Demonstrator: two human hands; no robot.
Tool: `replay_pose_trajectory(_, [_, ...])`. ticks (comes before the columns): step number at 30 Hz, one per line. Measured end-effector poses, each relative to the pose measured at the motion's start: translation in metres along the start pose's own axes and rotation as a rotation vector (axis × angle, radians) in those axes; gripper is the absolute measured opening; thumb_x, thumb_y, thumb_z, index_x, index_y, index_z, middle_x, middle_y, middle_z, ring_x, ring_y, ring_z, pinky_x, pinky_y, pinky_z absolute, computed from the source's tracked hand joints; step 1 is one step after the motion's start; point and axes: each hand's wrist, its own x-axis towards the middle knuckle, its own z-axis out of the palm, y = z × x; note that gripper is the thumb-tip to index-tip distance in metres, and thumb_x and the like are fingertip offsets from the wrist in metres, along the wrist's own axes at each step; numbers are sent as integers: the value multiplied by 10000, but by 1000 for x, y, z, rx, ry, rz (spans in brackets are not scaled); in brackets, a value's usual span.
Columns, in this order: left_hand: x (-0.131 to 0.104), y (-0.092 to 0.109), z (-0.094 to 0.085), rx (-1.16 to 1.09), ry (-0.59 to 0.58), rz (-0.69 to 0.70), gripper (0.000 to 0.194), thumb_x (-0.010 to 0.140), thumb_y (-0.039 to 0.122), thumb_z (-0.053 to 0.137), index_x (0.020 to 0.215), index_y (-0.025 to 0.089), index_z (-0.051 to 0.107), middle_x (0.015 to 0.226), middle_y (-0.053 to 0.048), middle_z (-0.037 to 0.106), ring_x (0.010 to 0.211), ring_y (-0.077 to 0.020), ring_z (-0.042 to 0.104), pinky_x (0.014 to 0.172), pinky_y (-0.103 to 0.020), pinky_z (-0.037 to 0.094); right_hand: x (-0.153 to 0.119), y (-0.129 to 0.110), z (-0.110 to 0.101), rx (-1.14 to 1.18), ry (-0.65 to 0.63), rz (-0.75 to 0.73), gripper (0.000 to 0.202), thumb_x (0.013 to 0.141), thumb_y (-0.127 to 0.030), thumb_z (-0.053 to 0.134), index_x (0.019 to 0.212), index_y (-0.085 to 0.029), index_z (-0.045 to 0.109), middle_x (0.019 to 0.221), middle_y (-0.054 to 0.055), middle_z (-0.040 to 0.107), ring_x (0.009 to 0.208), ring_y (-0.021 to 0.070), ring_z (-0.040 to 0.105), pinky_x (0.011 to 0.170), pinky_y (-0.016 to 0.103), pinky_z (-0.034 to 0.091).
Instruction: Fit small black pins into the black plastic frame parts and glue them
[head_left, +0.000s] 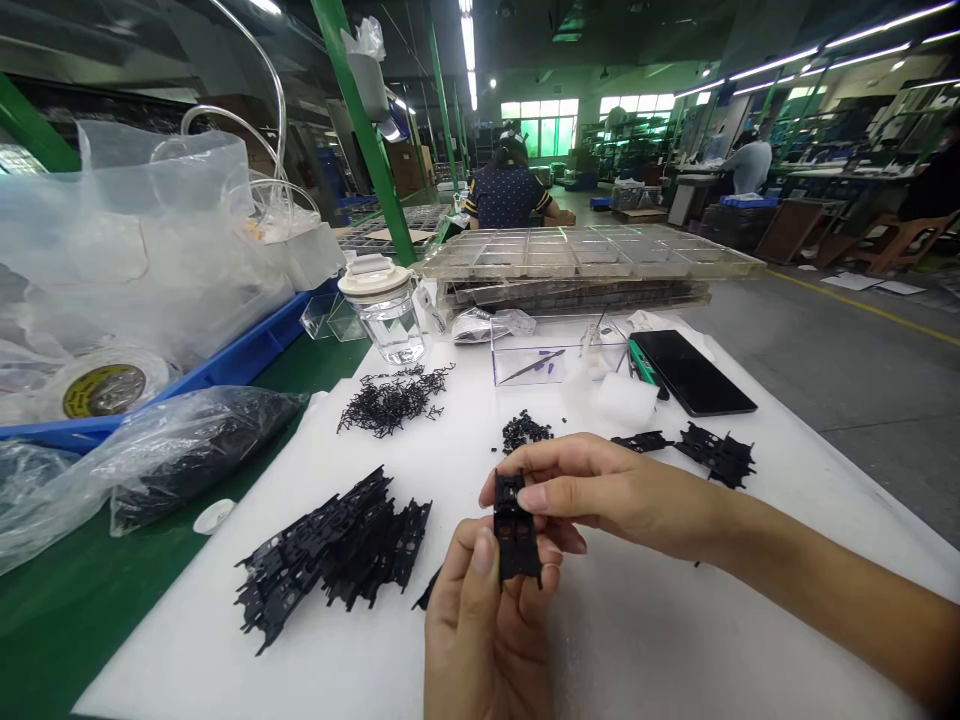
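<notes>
Both of my hands hold one small black plastic frame part (516, 535) upright over the white mat (660, 640). My left hand (484, 630) grips its lower end, thumb on the front. My right hand (600, 495) pinches its top end from the right. A heap of the same black frame parts (330, 550) lies just left of my hands. A smaller group of frame parts (712, 452) rests to the right. A pile of thin black pins (390, 400) and a small pile of tiny black pieces (523, 431) lie farther back.
A clear jar with a white lid (386, 310), a clear box with tweezers (555, 362), a dark tablet (694, 372) and stacked clear trays (585, 260) stand behind. A blue bin (247, 355) with plastic bags, tape roll (105, 388) and a bag of black parts (172, 455) sit left. Another person (510, 190) works beyond.
</notes>
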Motion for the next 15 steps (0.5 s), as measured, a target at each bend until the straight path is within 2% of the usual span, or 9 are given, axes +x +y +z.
replay_pose_trajectory(7, [0,1,-1,-5,57,-9,164,860,96,689,751,141,804,669,-73,759,532,-88,689,562,-94,576,7,5,-2,116,-58,16,146,960,-212,618,1052,-122,688,737,-7,618,590,67,475,573,203,377])
replay_pose_trajectory(10, [3,1,-5,-4,20,-18,85,790,182,802,718,137,796,632,-58,735,545,-85,681,563,-79,564,7,6,-2,131,-58,16,152,953,-224,637,1052,-122,691,724,-9,629,580,63,484,561,197,380])
replay_pose_trajectory(13, [4,1,-11,100,21,5,229,630,312,932,704,139,802,602,-58,722,527,-101,672,544,-97,565,4,4,-3,119,-21,-11,157,937,-236,684,1033,-112,698,689,-16,636,557,53,514,568,186,407])
replay_pose_trajectory(15, [-1,2,-12,225,57,95,275,653,394,914,731,149,817,634,-82,751,530,-156,702,532,-162,595,1,1,-3,106,5,-46,168,908,-249,733,984,-105,689,650,-22,639,520,51,543,543,178,418])
